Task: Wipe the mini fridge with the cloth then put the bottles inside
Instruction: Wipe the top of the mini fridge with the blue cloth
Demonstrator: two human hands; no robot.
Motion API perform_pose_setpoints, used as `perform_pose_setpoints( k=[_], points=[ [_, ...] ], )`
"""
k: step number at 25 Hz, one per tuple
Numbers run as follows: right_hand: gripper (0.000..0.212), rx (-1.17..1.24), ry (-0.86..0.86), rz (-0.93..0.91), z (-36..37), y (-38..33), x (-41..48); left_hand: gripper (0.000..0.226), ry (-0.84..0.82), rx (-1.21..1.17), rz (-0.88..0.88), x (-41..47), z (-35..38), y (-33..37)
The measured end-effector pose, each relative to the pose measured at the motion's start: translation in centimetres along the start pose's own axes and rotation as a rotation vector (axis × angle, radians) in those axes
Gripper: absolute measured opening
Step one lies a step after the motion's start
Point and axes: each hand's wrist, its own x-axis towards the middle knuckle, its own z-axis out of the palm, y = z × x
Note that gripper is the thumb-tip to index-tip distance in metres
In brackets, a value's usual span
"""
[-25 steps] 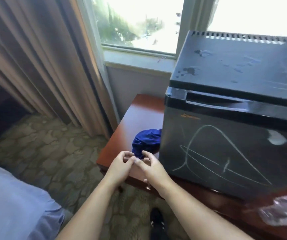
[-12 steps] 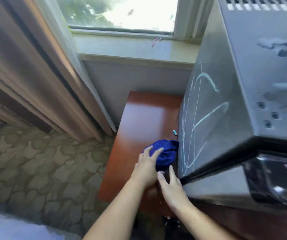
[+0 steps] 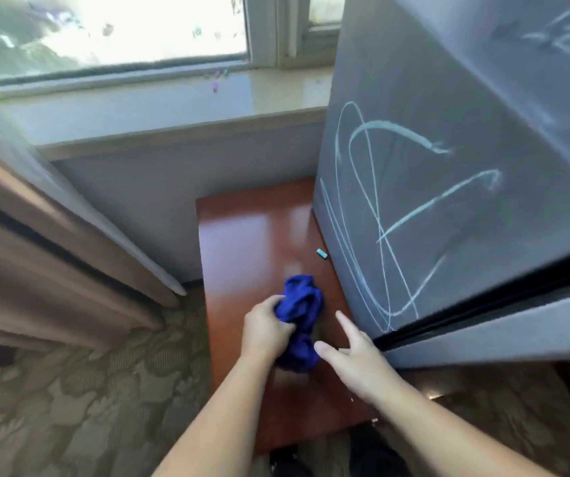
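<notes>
Beside the mini fridge, your left hand grips the bunched blue cloth over the table. Your right hand hovers just beside it, fingers spread, empty. Chalk scribbles cover the fridge's side, so I judge the wiping not yet begun, and no bottles are in view.

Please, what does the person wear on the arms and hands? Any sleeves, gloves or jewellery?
Nothing visible. The left forearm and right forearm are bare to the frame edge, no sleeves. The left hand and right hand have no glove, watch, bracelet or ring in view.
</notes>
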Motion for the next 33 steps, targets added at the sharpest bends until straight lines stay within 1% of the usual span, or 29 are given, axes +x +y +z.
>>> perform_pose_setpoints(
  k=[1,3,5,7,9,12,14,15,16,17,18,19,20,21,22,23,25,27,28,30,32,33],
  points=[
    [0.082,0.001,0.025,-0.060,-0.3,-1.4,-0.9,0.052,0.020,-0.109,-0.035,0.0,-1.7,0.7],
    [0.075,-0.027,0.098,-0.221,-1.0,-4.3,-2.9,0.050,0.075,-0.323,0.005,0.0,-5.2,2.9],
    [0.070,-0.025,0.156,-0.389,-2.4,-7.3,-5.4,0.047,0.141,-0.535,0.147,-0.8,-9.4,7.2],
    [0.066,-0.011,0.218,-0.510,-4.4,-10.6,-7.9,0.045,0.249,-0.654,0.351,-1.9,-14.7,12.9],
    [0.058,0.047,0.285,-0.647,-7.2,-14.2,-10.9,0.043,0.350,-0.666,0.556,-3.6,-19.9,19.4],
    [0.042,0.100,0.260,-0.784,-12.7,-18.5,-15.8,0.045,0.397,-0.568,0.855,-6.8,-24.7,28.9],
    [0.028,0.091,0.267,-0.806,-17.0,-19.8,-19.0,0.047,0.408,-0.512,1.002,-8.9,-24.7,33.7],
    [0.020,0.114,0.312,-0.831,-19.1,-20.1,-20.4,0.049,0.419,-0.490,1.053,-9.8,-24.0,35.5],
    [0.014,0.163,0.392,-0.876,-21.4,-20.2,-21.3,0.051,0.424,-0.441,1.091,-10.5,-22.9,36.8],
    [0.013,0.225,0.489,-0.923,-23.7,-20.0,-21.8,0.054,0.394,-0.353,1.117,-10.8,-21.6,37.7],
    [0.013,0.276,0.582,-0.952,-25.8,-19.7,-21.9,0.057,0.316,-0.226,1.118,-10.8,-20.3,38.1],
    [0.012,0.265,0.676,-0.959,-28.0,-19.2,-21.6,0.060,0.197,-0.070,1.103,-10.8,-19.0,38.3],
    [0.013,0.187,0.754,-0.950,-30.0,-18.7,-20.9,0.063,0.067,0.095,1.072,-10.8,-18.0,38.2],
    [0.017,0.059,0.791,-0.918,-31.7,-18.1,-20.0,0.065,-0.044,0.216,1.026,-10.6,-17.4,38.1],
    [0.026,-0.082,0.782,-0.881,-33.1,-17.6,-18.9,0.068,-0.105,0.268,0.983,-10.7,-17.0,38.1],
    [0.037,-0.223,0.734,-0.849,-34.0,-17.3,-17.9,0.069,-0.109,0.270,0.949,-10.7,-16.7,38.2],
    [0.058,-0.498,0.576,-0.789,-35.2,-17.1,-15.6,0.071,-0.036,0.279,0.908,-11.0,-15.8,38.8],
    [0.073,-0.712,0.427,-0.722,-35.6,-16.9,-13.0,0.071,0.028,0.334,0.897,-11.6,-14.3,39.1],
    [0.078,-0.738,0.356,-0.711,-35.7,-16.5,-12.0,0.070,0.051,0.352,0.877,-11.8,-13.6,39.0],
    [0.089,-0.688,0.261,-0.771,-36.0,-15.4,-10.7,0.071,0.083,0.356,0.829,-12.4,-12.9,38.4],
    [0.094,-0.652,0.257,-0.848,-36.2,-14.8,-10.3,0.077,0.100,0.371,0.777,-13.0,-12.7,38.0],
    [0.089,-0.628,0.269,-0.890,-36.4,-14.7,-10.3,0.076,0.129,0.379,0.752,-13.3,-12.7,38.1]
  ],
)
